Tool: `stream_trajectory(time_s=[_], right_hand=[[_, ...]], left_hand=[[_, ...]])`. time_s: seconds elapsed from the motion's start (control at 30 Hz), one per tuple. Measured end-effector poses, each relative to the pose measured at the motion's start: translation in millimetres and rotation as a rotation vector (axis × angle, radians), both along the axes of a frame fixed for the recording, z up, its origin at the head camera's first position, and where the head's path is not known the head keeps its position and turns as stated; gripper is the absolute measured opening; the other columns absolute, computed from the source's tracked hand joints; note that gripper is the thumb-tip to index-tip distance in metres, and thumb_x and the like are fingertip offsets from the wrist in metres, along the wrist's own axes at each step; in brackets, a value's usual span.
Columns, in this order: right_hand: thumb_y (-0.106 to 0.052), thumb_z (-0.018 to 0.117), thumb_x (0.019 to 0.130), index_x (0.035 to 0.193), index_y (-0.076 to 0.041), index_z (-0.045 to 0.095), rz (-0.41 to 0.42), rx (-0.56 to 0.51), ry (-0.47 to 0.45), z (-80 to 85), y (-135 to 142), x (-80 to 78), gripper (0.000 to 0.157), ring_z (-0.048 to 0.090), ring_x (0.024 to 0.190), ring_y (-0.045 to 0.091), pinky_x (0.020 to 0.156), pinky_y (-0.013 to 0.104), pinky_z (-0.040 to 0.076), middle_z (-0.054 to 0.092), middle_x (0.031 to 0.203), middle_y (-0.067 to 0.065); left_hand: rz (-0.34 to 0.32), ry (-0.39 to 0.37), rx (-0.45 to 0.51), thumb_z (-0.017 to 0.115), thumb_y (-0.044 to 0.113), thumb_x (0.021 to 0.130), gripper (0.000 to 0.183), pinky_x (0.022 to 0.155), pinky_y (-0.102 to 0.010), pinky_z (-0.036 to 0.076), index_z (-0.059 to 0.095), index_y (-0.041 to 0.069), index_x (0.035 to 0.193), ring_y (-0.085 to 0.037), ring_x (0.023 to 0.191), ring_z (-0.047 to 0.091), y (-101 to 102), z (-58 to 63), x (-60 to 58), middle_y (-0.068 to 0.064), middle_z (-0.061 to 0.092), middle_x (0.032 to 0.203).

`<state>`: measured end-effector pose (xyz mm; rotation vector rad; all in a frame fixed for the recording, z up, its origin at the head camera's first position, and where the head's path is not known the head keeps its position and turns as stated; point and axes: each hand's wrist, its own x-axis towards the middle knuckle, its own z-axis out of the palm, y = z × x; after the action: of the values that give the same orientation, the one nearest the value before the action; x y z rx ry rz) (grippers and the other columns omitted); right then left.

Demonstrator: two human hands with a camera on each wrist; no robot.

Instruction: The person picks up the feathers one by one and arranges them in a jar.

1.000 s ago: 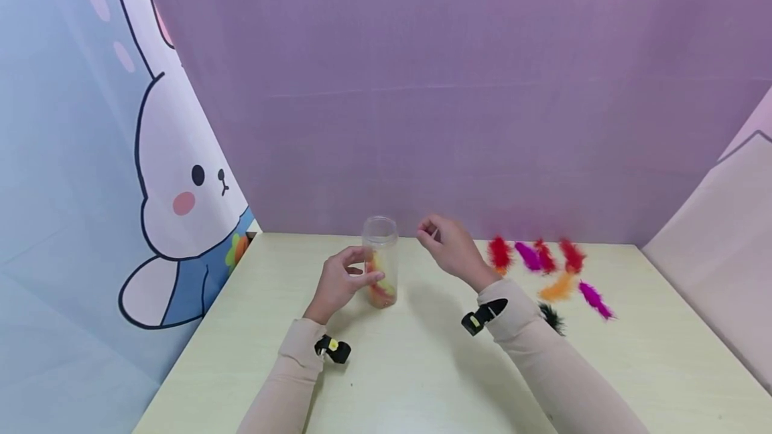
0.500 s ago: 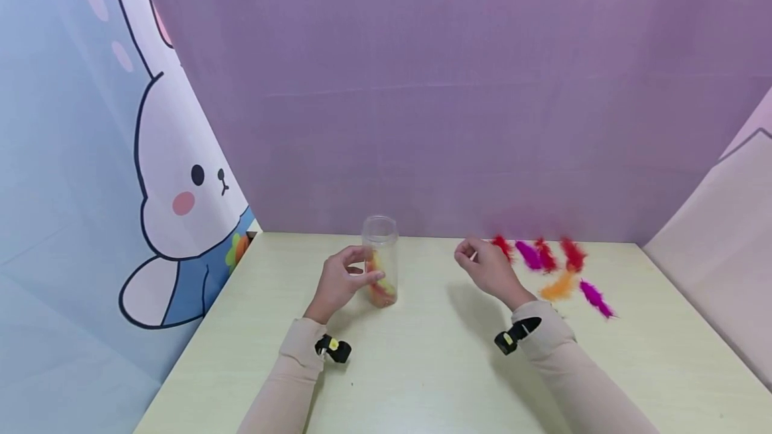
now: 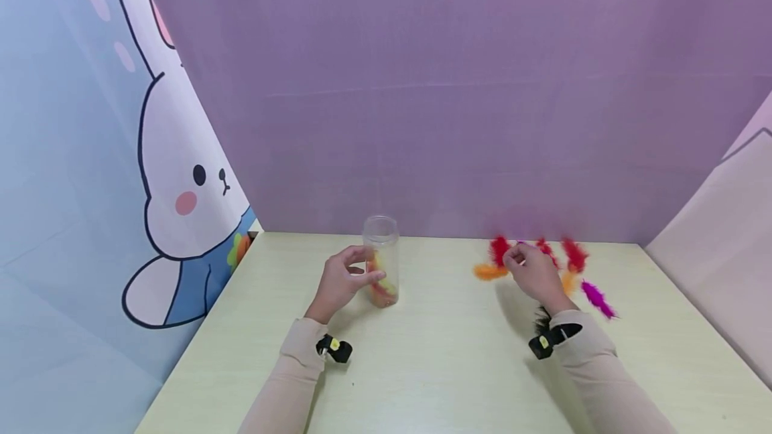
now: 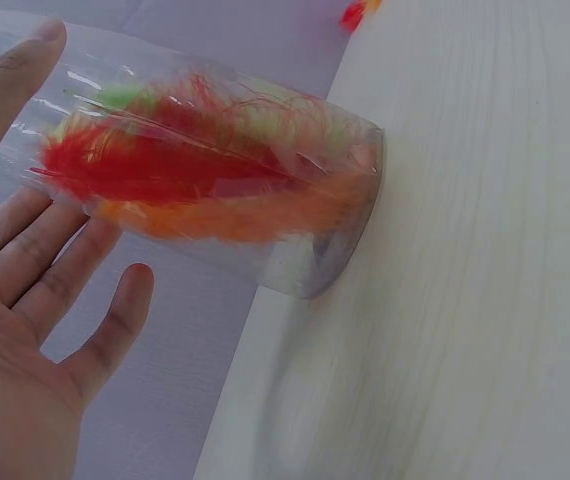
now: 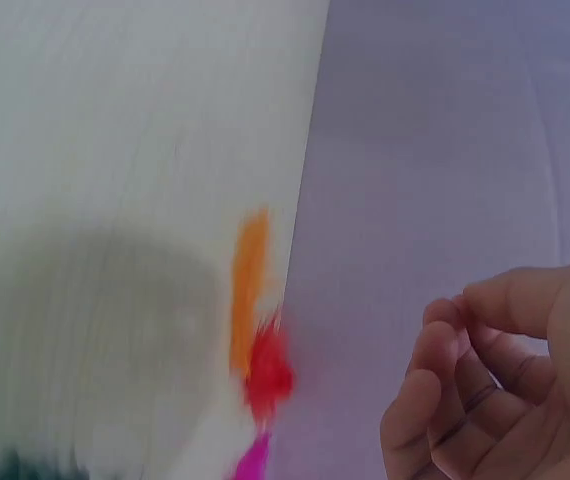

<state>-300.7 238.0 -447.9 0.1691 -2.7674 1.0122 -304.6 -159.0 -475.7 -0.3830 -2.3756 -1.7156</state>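
Note:
My left hand (image 3: 336, 283) holds a clear plastic jar (image 3: 389, 253) that stands upright and lidless on the table, thumb on one side and fingers on the other. Red, orange and yellow-green feathers (image 4: 180, 165) fill the lower part of the jar. Over to the right, my right hand (image 3: 537, 274) is above the loose feathers, its thumb tip meeting the bent index finger. Nothing shows between those fingertips (image 5: 443, 312) in the right wrist view. Closest to it are a red feather (image 3: 498, 250) and an orange feather (image 3: 490, 272); a magenta one behind is mostly hidden by the hand.
Farther right lie two more red feathers, one of them a red feather (image 3: 575, 256), plus a partly covered orange feather (image 3: 568, 282) and a magenta feather (image 3: 598, 299). A dark feather (image 3: 542, 320) sits beside the right wrist. A purple cloth (image 3: 446, 119) rises behind the table's back edge.
My right hand has moved right, from beside the jar to over the loose feathers. The orange feather, covered by it half a second ago, shows again. My left hand and the jar stay put.

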Motion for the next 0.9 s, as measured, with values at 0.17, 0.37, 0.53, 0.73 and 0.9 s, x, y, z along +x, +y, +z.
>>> stream_trajectory(time_s=[0.17, 0.37, 0.53, 0.73, 0.9], right_hand=[[-0.018, 0.056, 0.103, 0.110, 0.000, 0.069, -0.022, 0.014, -0.021, -4.0, 18, -4.7, 0.024, 0.061, 0.079, 0.025, 0.066, 0.029, 0.051, 0.071, 0.099, 0.018], [-0.020, 0.057, 0.102, 0.106, 0.004, 0.070, -0.024, 0.024, -0.082, -9.3, 29, -13.0, 0.028, 0.063, 0.074, 0.022, 0.065, 0.030, 0.051, 0.073, 0.096, 0.021], [-0.021, 0.057, 0.101, 0.101, 0.003, 0.072, -0.017, 0.047, -0.173, -8.4, 32, -21.7, 0.029, 0.060, 0.070, 0.020, 0.063, 0.029, 0.047, 0.073, 0.092, 0.018], [-0.021, 0.056, 0.101, 0.088, 0.001, 0.072, -0.011, 0.037, -0.298, -11.4, 32, -36.4, 0.030, 0.054, 0.061, 0.017, 0.057, 0.030, 0.045, 0.069, 0.076, 0.009], [-0.023, 0.057, 0.100, 0.078, -0.002, 0.067, -0.018, -0.020, -0.413, -16.3, 31, -48.3, 0.032, 0.047, 0.053, 0.015, 0.054, 0.028, 0.041, 0.055, 0.060, 0.000]], left_hand=[[-0.004, 0.020, 0.014, 0.092, 0.026, 0.077, 0.055, 0.088, -0.030, 0.059, 0.070, 0.015, 0.125, -0.024, 0.114, 0.070, -1, -1.9, -0.3, -0.008, 0.075, 0.123], [-0.008, 0.027, 0.011, 0.092, 0.030, 0.076, 0.054, 0.086, -0.030, 0.060, 0.071, 0.018, 0.123, -0.024, 0.110, 0.071, -2, -3.0, -0.2, -0.005, 0.075, 0.120], [0.001, 0.017, 0.008, 0.092, 0.032, 0.075, 0.053, 0.086, -0.028, 0.060, 0.071, 0.020, 0.122, -0.025, 0.110, 0.071, -2, -2.6, -0.8, -0.004, 0.076, 0.120], [-0.002, 0.022, 0.014, 0.092, 0.030, 0.076, 0.055, 0.086, -0.030, 0.061, 0.070, 0.016, 0.124, -0.027, 0.109, 0.071, -2, -2.0, -1.6, -0.007, 0.075, 0.122], [0.004, 0.019, 0.014, 0.092, 0.032, 0.076, 0.054, 0.086, -0.031, 0.061, 0.071, 0.018, 0.123, -0.026, 0.110, 0.071, -1, -1.4, -2.2, -0.006, 0.075, 0.122]])
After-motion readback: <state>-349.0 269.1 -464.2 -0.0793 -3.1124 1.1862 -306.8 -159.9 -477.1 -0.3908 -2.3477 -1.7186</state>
